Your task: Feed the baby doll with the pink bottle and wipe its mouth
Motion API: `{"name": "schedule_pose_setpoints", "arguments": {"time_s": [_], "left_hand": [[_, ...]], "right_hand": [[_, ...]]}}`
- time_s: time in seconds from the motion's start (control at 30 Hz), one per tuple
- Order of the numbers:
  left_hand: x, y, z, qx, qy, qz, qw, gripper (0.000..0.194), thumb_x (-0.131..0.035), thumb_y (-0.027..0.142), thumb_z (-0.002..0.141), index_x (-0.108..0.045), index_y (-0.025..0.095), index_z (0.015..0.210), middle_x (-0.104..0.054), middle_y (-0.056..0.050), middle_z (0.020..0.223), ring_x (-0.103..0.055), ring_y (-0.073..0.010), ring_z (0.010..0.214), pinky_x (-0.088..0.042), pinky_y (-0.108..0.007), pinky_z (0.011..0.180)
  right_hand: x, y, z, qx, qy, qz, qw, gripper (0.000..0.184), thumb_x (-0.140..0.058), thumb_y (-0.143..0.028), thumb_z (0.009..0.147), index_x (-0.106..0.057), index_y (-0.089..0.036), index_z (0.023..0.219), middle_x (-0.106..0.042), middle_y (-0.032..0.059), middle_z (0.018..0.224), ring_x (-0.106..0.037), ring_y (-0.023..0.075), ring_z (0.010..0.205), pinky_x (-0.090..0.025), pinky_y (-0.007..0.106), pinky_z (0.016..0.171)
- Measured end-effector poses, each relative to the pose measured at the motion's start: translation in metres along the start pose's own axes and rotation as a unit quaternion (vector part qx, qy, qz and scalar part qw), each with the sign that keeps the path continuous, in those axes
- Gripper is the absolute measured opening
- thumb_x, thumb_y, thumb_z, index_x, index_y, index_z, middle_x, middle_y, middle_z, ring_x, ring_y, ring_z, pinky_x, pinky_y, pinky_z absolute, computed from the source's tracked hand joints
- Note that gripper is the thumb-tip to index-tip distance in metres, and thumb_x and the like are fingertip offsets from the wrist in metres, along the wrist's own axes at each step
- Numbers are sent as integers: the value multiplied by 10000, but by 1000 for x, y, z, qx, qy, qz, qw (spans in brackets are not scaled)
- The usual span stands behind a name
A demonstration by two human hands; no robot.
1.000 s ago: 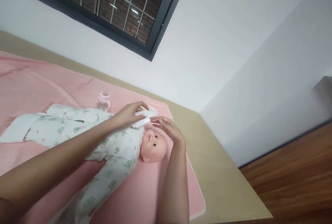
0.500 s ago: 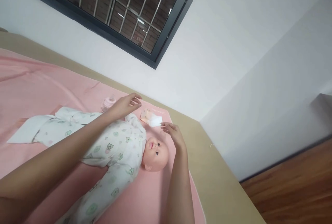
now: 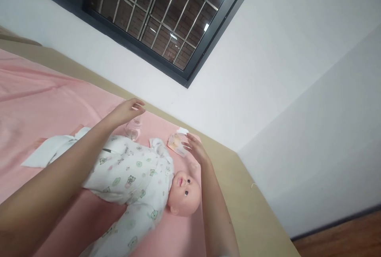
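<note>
Single head-worn camera looks forward and down over the doll (image 3: 139, 173), close enough that its near sleeve (image 3: 127, 225) leaves frame at bottom, wide enough to take in the barred window (image 3: 160, 14) beyond it.

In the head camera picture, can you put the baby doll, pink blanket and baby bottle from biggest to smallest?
1. Pink blanket
2. Baby doll
3. Baby bottle, partly hidden but clearly smallest

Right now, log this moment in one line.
left hand: open, by bottle | right hand: at packet, grip unclear | doll: face up on mat
</note>
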State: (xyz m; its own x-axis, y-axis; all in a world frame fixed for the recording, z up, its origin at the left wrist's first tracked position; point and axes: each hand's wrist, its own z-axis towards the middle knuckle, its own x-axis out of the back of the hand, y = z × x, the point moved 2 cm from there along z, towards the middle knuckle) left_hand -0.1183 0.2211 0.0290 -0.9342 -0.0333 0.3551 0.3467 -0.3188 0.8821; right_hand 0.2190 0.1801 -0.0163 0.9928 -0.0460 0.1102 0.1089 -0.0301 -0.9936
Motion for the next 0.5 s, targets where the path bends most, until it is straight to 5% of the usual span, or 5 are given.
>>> {"name": "schedule_pose_setpoints", "arguments": {"time_s": [0.27,0.5], "left_hand": [[3,-33,15,35,-33,65,997,594,-539,544,698,-530,187,1173,-616,-101,1177,-634,-258,987,-491,-318,814],[-3,-60,22,61,-104,149,981,907,-658,547,510,-465,138,1296,-594,-210,1200,-618,-357,1002,-460,-423,864]], "right_hand": [[9,24,-16,-15,-9,-30,999,483,-717,-450,673,-623,-220,1087,-587,104,1247,-664,238,957,-492,422,893],[38,38,-42,102,173,-140,970,349,-562,-413,722,-615,-195,989,-608,106,1181,-541,264,1138,-390,443,1022]]}}
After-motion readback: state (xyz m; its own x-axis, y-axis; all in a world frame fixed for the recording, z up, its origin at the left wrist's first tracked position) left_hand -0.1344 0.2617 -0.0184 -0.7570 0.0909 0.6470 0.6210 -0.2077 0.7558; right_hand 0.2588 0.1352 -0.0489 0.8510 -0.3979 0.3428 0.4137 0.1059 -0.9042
